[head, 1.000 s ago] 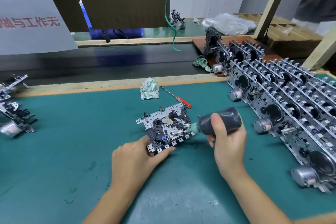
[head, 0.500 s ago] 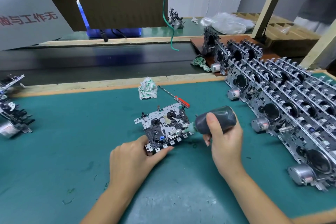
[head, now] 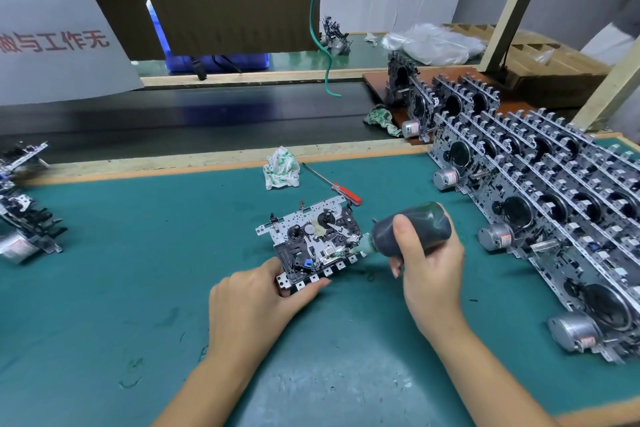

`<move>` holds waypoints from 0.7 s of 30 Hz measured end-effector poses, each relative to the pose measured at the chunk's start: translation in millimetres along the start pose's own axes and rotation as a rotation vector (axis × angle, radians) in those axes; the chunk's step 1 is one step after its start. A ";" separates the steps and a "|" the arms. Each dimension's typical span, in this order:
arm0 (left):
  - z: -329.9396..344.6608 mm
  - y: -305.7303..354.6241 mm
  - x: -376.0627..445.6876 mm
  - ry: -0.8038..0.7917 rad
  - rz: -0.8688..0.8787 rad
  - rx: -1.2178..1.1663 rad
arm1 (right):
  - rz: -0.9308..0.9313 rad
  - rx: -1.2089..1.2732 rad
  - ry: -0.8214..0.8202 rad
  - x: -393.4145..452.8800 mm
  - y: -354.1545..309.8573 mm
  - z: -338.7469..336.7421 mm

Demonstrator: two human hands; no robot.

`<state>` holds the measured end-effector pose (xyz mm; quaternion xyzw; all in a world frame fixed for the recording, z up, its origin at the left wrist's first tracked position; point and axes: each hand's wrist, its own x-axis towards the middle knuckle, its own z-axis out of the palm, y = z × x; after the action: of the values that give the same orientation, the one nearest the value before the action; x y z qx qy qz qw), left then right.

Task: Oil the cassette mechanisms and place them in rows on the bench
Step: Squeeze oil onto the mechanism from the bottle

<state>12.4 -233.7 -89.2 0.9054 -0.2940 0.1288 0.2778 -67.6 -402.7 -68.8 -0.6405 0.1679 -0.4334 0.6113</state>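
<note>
The left hand (head: 256,302) pinches the near edge of a cassette mechanism (head: 313,241), thumb along the tabbed front rim and fingers curled under its left corner, holding the plate tilted up off the green bench mat (head: 138,288). The right hand (head: 427,270) is wrapped around a dark squeeze oil bottle (head: 414,229), thumb across its top and fingers closed beneath, with the pale nozzle (head: 360,248) pointing leftward at the right front edge of the mechanism, touching it or just short of it; the exact contact point is too small to tell.

Outward from the right hand's grip, beyond the bottle's base, stand the rows of finished mechanisms (head: 540,191), leaning one against the next, each row with a silver motor at its end. Past the held mechanism, on the far side from the left hand's grip, lie a red-handled screwdriver (head: 332,184) and a crumpled rag (head: 281,168). Well out to the left of the left hand sits a small pile of other mechanisms (head: 24,215).

The risks, as I judge them: too hard a squeeze would flood the plate and let oil reach the belt or heads; a two-finger pinch on a thin edge could let the mechanism twist away from the nozzle; and a wide swing of the bottle toward the rows could tip the leaning units like dominoes.
</note>
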 end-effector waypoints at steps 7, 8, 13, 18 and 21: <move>0.5 -2.2 -0.1 -0.049 -0.055 -0.007 | -0.040 0.154 0.083 5.8 -5.3 -2.1; 0.7 -2.1 -0.2 -0.047 -0.058 -0.012 | -0.026 0.140 0.089 9.0 -4.7 -3.9; -2.4 1.2 0.1 -0.016 -0.021 -0.059 | 0.062 -0.171 0.001 25.5 6.3 -15.6; -3.4 2.3 -0.2 -0.052 -0.011 -0.075 | 0.049 -0.412 -0.078 53.1 5.7 -20.9; -3.0 2.0 -0.7 -0.058 -0.017 -0.075 | 0.060 -0.709 -0.107 67.2 12.6 -17.4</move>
<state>10.4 -233.0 -86.2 0.9001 -0.2991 0.0888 0.3041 -38.7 -466.4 -59.1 -0.8294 0.2941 -0.2959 0.3715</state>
